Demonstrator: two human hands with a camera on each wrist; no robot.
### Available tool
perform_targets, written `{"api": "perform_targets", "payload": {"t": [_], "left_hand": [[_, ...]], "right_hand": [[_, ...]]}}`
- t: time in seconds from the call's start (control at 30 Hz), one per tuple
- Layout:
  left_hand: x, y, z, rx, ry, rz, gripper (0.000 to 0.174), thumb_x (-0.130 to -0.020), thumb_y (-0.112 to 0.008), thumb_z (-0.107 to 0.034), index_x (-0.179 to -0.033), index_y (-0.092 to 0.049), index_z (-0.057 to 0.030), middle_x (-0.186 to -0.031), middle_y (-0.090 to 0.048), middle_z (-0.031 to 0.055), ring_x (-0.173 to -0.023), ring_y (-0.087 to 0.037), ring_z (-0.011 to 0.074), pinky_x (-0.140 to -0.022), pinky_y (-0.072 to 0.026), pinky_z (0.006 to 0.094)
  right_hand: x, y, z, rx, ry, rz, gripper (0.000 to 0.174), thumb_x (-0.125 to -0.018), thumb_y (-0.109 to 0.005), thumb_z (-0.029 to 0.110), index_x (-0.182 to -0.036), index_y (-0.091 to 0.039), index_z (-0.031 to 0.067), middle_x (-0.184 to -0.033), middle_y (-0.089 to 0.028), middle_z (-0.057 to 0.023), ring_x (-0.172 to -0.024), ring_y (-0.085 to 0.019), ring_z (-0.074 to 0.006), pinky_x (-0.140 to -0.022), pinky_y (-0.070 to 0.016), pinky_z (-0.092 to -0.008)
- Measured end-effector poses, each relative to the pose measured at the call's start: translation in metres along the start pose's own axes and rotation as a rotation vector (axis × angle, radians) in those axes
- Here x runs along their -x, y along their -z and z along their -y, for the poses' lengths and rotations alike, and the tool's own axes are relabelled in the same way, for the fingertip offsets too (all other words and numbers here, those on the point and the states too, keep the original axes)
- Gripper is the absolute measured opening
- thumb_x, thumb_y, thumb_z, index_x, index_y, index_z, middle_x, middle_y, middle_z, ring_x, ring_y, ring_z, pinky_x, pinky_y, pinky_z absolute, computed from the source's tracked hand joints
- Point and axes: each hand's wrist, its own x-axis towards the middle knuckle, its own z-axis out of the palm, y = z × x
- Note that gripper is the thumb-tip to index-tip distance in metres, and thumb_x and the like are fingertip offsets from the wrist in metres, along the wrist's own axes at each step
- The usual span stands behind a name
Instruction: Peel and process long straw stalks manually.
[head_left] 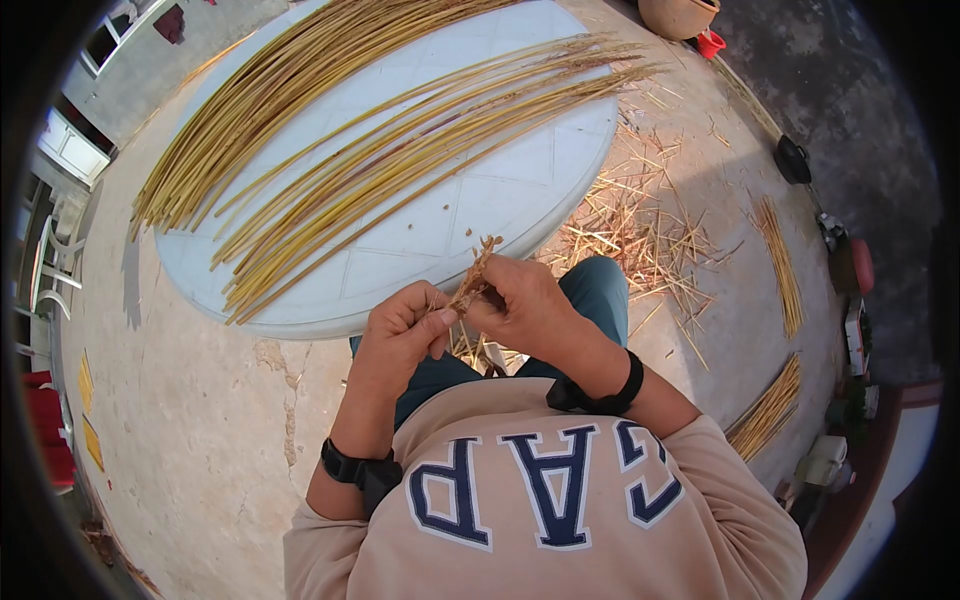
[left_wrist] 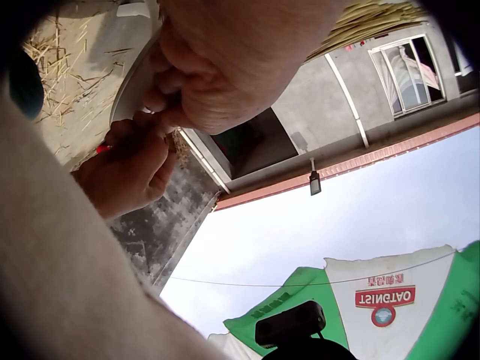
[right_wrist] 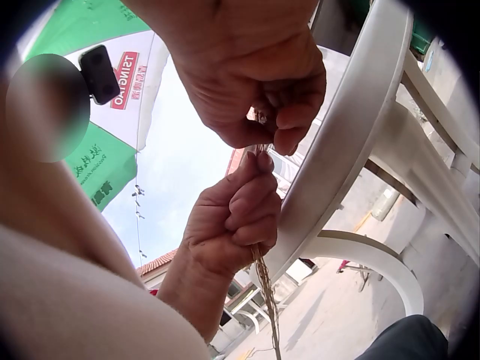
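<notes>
Over the person's lap, both hands meet at a small bundle of dry straw strands point(head_left: 470, 283), brown and frayed at the top. The left hand point(head_left: 400, 325) pinches it between thumb and curled fingers. Close against that, the right hand point(head_left: 525, 305) grips the bundle with bent fingers. In the right wrist view, the right hand point(right_wrist: 255, 82) is above the left hand point(right_wrist: 232, 217), and thin strands point(right_wrist: 266, 300) hang below the left fist. The left wrist view shows the left hand point(left_wrist: 232, 67) large, touching the right hand point(left_wrist: 127, 169); the straw is mostly hidden there.
A white oval table point(head_left: 400, 250) stands just ahead, bearing a thick pile of long stalks point(head_left: 270, 95) and a smaller row of stalks point(head_left: 400, 180). Loose straw point(head_left: 640, 235) litters the floor to the right, near two small straw bundles point(head_left: 778, 265). White chair point(head_left: 60, 260) at far left.
</notes>
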Motion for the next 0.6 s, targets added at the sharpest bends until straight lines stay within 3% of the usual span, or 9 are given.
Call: {"api": "perform_targets", "payload": {"t": [0.03,0.1,0.17,0.23,0.27,0.3,0.37,0.47,0.6], "left_hand": [[0.001,0.003,0.001,0.017,0.031,0.021,0.011,-0.084,-0.06,-0.015,-0.083,-0.057,-0.0044,-0.054,-0.05,-0.0012,-0.045,-0.039,0.0019,-0.041,-0.0228,0.0159],[0.005,0.006,-0.005,0.042,0.029,-0.014,0.011,-0.084,-0.059,-0.015,-0.082,-0.057,-0.0041,-0.054,-0.05,-0.0011,-0.045,-0.039,0.002,-0.04,-0.0228,0.016],[0.007,0.009,-0.007,0.07,0.028,-0.058,0.011,-0.084,-0.059,-0.015,-0.082,-0.057,-0.0038,-0.054,-0.049,-0.001,-0.045,-0.039,0.0022,-0.04,-0.0228,0.0161],[0.006,0.011,-0.006,0.072,-0.007,-0.08,0.014,-0.085,-0.06,-0.018,-0.08,-0.057,-0.0052,-0.053,-0.049,-0.0009,-0.043,-0.033,0.0015,-0.039,-0.019,0.017],[0.005,0.011,-0.007,0.073,-0.008,-0.074,0.014,-0.085,-0.06,-0.018,-0.08,-0.057,-0.0052,-0.053,-0.049,-0.0009,-0.043,-0.033,0.0015,-0.039,-0.019,0.017],[0.004,0.011,-0.007,0.055,-0.002,-0.061,0.013,-0.085,-0.06,-0.018,-0.08,-0.057,-0.0055,-0.053,-0.049,-0.001,-0.043,-0.033,0.0014,-0.039,-0.0194,0.0169],[0.004,0.01,-0.009,0.036,0.005,-0.052,0.013,-0.085,-0.059,-0.018,-0.08,-0.057,-0.0057,-0.053,-0.049,-0.0011,-0.044,-0.033,0.0013,-0.04,-0.0199,0.0168],[0.005,0.008,-0.01,0.007,0.027,-0.047,0.012,-0.086,-0.059,-0.017,-0.081,-0.057,-0.0059,-0.053,-0.049,-0.0015,-0.044,-0.034,0.0012,-0.041,-0.0208,0.0165],[0.004,0.007,-0.009,-0.027,0.023,-0.037,0.01,-0.085,-0.059,-0.014,-0.081,-0.056,-0.0057,-0.054,-0.049,-0.0024,-0.046,-0.036,0.001,-0.042,-0.0215,0.0165]], "right_hand": [[-0.002,0.002,-0.006,0.0,0.0,0.0,0.011,-0.07,-0.061,0.009,-0.073,-0.056,0.0002,-0.063,-0.058,-0.0169,-0.058,-0.058,-0.0333,-0.051,-0.0456,-0.0351],[-0.007,0.014,-0.025,0.111,-0.08,-0.204,0.009,-0.069,-0.06,0.008,-0.072,-0.056,0.0009,-0.06,-0.057,-0.0155,-0.056,-0.058,-0.0309,-0.051,-0.0454,-0.0361],[-0.008,0.032,-0.021,0.102,-0.125,-0.183,0.012,-0.071,-0.062,0.011,-0.076,-0.059,0.0011,-0.061,-0.058,-0.0154,-0.054,-0.058,-0.0284,-0.051,-0.045,-0.0345],[-0.008,0.046,-0.012,0.016,-0.232,0.179,0.016,-0.074,-0.065,0.014,-0.081,-0.062,0.001,-0.063,-0.059,-0.0157,-0.051,-0.056,-0.0264,-0.051,-0.0449,-0.0319],[-0.006,0.044,-0.017,-0.053,-0.247,0.248,0.017,-0.076,-0.066,0.016,-0.084,-0.064,0.001,-0.065,-0.061,-0.0127,-0.051,-0.055,-0.0199,-0.05,-0.0434,-0.028],[-0.005,0.041,-0.018,-0.048,-0.248,0.245,0.017,-0.076,-0.066,0.016,-0.084,-0.064,0.001,-0.065,-0.061,-0.0127,-0.051,-0.055,-0.0199,-0.05,-0.0434,-0.028],[-0.003,0.028,-0.014,-0.421,-0.191,0.197,0.017,-0.077,-0.066,0.014,-0.087,-0.062,0.0003,-0.066,-0.061,-0.0084,-0.054,-0.055,-0.0115,-0.049,-0.0419,-0.026],[-0.003,0.021,-0.002,-0.587,-0.234,0.232,0.017,-0.079,-0.064,0.011,-0.091,-0.061,-0.0007,-0.066,-0.059,-0.0048,-0.058,-0.054,-0.0068,-0.05,-0.0422,-0.0236],[-0.007,0.016,0.004,-0.487,-0.272,0.317,0.017,-0.079,-0.062,0.01,-0.092,-0.059,-0.0015,-0.064,-0.058,-0.0039,-0.058,-0.054,-0.0076,-0.051,-0.0442,-0.0224]]}}
